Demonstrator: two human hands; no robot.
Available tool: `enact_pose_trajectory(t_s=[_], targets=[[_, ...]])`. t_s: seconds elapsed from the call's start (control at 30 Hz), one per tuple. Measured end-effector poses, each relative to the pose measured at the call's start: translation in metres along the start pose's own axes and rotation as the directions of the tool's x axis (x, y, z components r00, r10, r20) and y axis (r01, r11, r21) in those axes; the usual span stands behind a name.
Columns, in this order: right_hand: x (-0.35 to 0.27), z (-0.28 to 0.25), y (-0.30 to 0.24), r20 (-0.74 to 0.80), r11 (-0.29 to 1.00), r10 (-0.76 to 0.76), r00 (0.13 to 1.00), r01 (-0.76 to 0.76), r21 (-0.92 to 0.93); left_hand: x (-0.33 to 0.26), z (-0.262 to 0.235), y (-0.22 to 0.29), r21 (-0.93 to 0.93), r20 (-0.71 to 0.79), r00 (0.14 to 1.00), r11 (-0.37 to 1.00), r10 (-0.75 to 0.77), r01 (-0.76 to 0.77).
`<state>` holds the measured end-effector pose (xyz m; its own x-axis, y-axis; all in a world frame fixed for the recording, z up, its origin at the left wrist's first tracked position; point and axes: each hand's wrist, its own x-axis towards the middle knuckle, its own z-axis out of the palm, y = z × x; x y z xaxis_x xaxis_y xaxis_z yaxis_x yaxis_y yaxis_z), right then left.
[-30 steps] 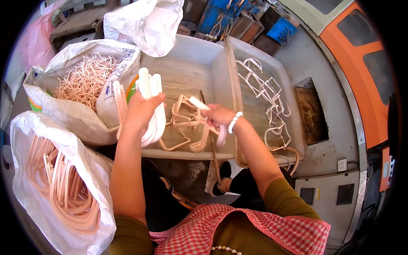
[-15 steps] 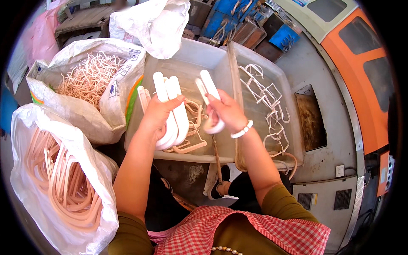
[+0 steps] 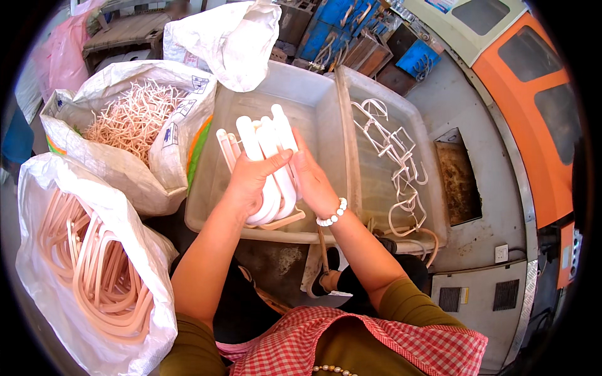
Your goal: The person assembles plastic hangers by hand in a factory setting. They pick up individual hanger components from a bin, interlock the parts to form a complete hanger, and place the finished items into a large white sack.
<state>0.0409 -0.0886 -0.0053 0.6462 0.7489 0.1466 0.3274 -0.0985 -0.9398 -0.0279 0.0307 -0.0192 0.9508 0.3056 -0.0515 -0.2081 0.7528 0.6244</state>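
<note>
Over the left plastic bin (image 3: 326, 119), my left hand (image 3: 246, 182) is wrapped round several pale U-shaped plastic pieces (image 3: 252, 141), its thumb laid across them. Their rounded bends hang toward me and their straight ends point away. From the right side my right hand (image 3: 315, 182) presses against the outermost piece, its fingers straight and close together. Both hands now grip one bundle. Beneath it, a thin pinkish plastic frame (image 3: 283, 221) shows inside the bin; the bundle hides most of what lies there.
At the left, an open white sack (image 3: 160, 313) holds many pinkish U-shaped pieces (image 3: 119, 282). Behind it another sack (image 3: 144, 191) contains thin plastic scraps (image 3: 135, 119). Tangled white plastic frames (image 3: 401, 160) lie in the right bin (image 3: 433, 188). An orange-and-grey machine (image 3: 527, 125) stands at the right.
My right hand has moved left with its U-shaped piece and brought it against those in my left hand. The left hand has shifted slightly right and the pieces sit closer together.
</note>
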Motion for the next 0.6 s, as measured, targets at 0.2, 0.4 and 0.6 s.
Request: enact_pose_trajectory(t_s=[0.2, 0.4, 0.6], targets=[[0.011, -0.014, 0.001, 0.015, 0.811, 0.14, 0.99, -0.124, 0.572, -0.002, 0.005, -0.008, 0.181, 0.055, 0.997, 0.981, 0.06, -0.069], [0.038, -0.062, -0.016, 0.342, 0.572, 0.39, 0.855, -0.516, 0.638, -0.012, 0.015, -0.017, 0.887, 0.265, 0.945, 0.337, 0.191, -0.316], [0.039, -0.054, -0.01, 0.004, 0.713, 0.336, 0.942, -0.257, 0.653, -0.013, 0.019, -0.014, 0.899, 0.293, 0.936, 0.276, 0.193, -0.339]])
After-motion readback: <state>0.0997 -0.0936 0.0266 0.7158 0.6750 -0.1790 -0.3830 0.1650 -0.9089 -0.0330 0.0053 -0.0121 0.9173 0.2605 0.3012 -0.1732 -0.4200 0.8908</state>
